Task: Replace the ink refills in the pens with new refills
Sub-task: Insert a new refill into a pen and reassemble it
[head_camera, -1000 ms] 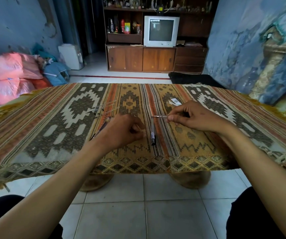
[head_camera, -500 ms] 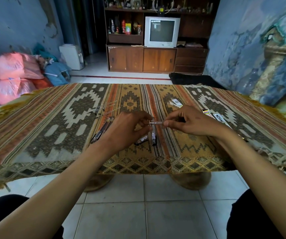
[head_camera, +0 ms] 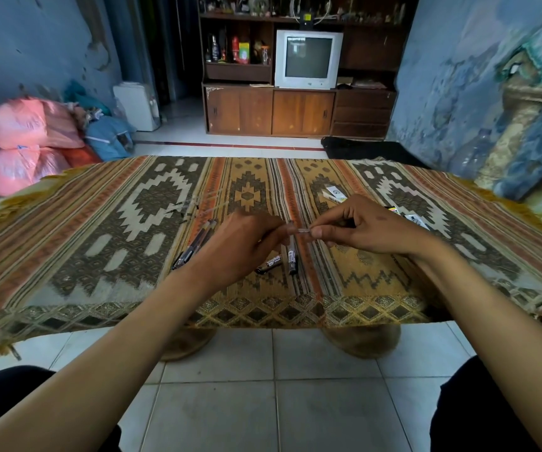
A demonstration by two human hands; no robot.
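Head cam: thin refill [head_camera: 303, 230] spans L hand [head_camera: 243, 246] & R hand [head_camera: 366, 228], both pinching its ends; pens [head_camera: 292, 256] on cloth below.

A table draped in a patterned cloth [head_camera: 100, 243] stands in front of the person, with both hands raised over its middle. The left hand [head_camera: 240, 246] and right hand [head_camera: 370, 230] meet fingertip to fingertip, a thin refill [head_camera: 303, 230] pinched between them. Directly below, two pens [head_camera: 291, 259] lie on the cloth near the front edge. Left of the left hand lie more pens [head_camera: 193, 247], and behind those, loose refills [head_camera: 211, 203]. Behind the right hand sits a small packet [head_camera: 335, 194]; to its right, more packets [head_camera: 415, 219]. Beyond the table, a cabinet [head_camera: 295, 112] carries a television [head_camera: 309, 58], and bags [head_camera: 34, 138] pile up on the floor at far left.
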